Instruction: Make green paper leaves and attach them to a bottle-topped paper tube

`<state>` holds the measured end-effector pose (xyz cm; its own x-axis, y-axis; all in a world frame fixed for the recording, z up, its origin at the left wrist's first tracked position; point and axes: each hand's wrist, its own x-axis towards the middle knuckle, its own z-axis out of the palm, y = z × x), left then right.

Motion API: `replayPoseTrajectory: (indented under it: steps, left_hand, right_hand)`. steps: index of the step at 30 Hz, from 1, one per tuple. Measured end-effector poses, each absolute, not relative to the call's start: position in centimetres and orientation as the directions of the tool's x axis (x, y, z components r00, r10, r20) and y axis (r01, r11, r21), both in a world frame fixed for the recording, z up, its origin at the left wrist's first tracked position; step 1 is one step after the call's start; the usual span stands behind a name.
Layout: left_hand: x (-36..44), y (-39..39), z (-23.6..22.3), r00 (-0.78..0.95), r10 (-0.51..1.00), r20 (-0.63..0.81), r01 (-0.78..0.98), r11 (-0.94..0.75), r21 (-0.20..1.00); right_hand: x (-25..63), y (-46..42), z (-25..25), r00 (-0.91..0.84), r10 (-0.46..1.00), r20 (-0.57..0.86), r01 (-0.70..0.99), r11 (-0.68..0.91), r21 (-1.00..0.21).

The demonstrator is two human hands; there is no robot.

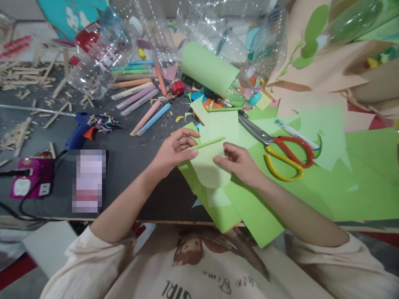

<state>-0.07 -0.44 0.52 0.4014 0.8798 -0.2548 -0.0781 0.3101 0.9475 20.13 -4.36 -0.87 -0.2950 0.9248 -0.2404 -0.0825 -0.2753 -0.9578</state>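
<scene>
A rounded piece of pale green paper is held between my two hands above the table's front part. My left hand pinches its left edge, thumb on top and fingers curled behind. At the right edge, my right hand grips the same paper with bent fingers. Along its upper edge runs a narrow green strip, its left end at my left thumb; whether it is a fold or a separate piece I cannot tell. Under the hands lie overlapping green sheets.
Scissors with red and yellow handles lie right of my hands. Clear plastic bottles and a green-wrapped bottle are behind. To the left are markers, a blue glue gun, a phone and wood sticks.
</scene>
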Motion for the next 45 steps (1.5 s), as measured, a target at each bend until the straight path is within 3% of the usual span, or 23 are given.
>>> replayPoseTrajectory:
  steps: [5, 12, 18, 30, 45]
  left_hand:
    - [0.47, -0.54, 0.37, 0.351, 0.876, -0.332, -0.066, 0.376, 0.924]
    - [0.50, -0.77, 0.14, 0.273, 0.908, -0.318, -0.117, 0.359, 0.926]
    - [0.39, -0.95, 0.42, 0.351, 0.899, -0.260, 0.074, 0.251, 0.965]
    - [0.52, -1.16, 0.16, 0.398, 0.893, -0.212, 0.257, 0.113, 0.960]
    - [0.57, -1.33, 0.29, 0.417, 0.884, -0.214, 0.256, 0.111, 0.960]
  right_hand:
    - [19.88, -4.48, -1.26, -0.143, 0.970, -0.199, -0.159, -0.221, -0.962]
    - [19.91, -4.51, -1.45, -0.241, 0.943, -0.229, -0.143, -0.268, -0.953]
    - [20.20, -4.16, -1.35, -0.162, 0.964, -0.209, -0.205, -0.240, -0.949]
    - [20.11, -4.08, -0.81, -0.076, 0.984, -0.162, -0.048, -0.166, -0.985]
    - [19.97, -4.65, -0.95, -0.085, 0.996, 0.002, 0.100, 0.010, -0.995]
